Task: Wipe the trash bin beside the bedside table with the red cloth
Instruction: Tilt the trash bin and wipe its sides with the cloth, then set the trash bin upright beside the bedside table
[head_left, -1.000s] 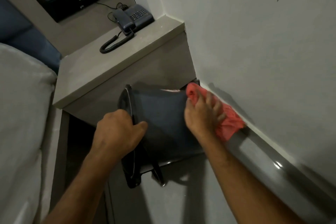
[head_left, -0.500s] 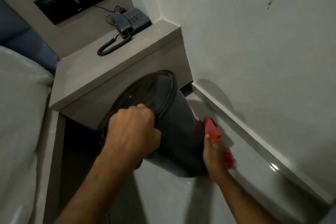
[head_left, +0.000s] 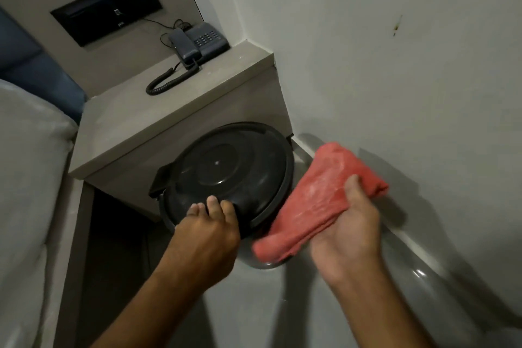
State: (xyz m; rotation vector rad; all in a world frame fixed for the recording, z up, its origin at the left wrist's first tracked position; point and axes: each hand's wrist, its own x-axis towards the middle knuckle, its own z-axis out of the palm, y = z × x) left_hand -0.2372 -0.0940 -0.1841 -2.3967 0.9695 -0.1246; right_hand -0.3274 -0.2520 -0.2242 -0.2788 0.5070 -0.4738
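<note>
The dark grey trash bin (head_left: pixel 226 172) stands on the floor against the front of the bedside table (head_left: pixel 158 118), its round lid facing up at me. My left hand (head_left: pixel 207 232) grips the near rim of the lid, fingers curled over its edge. My right hand (head_left: pixel 347 232) holds the folded red cloth (head_left: pixel 313 200) just to the right of the bin, palm up, the cloth draped across the fingers and close to the lid's right edge. The bin's body is mostly hidden under the lid and my hands.
A dark telephone (head_left: pixel 197 42) with a coiled cord sits on the bedside table's top. A white wall (head_left: pixel 395 65) with a grey skirting board (head_left: pixel 423 271) runs along the right. A bed (head_left: pixel 25 178) lies at the left, and a dark gap (head_left: pixel 113 234) opens under the table.
The bin has been turned from lying tilted on its side to standing with its lid up. My right hand has lifted the cloth off the bin's side and now holds it beside the lid.
</note>
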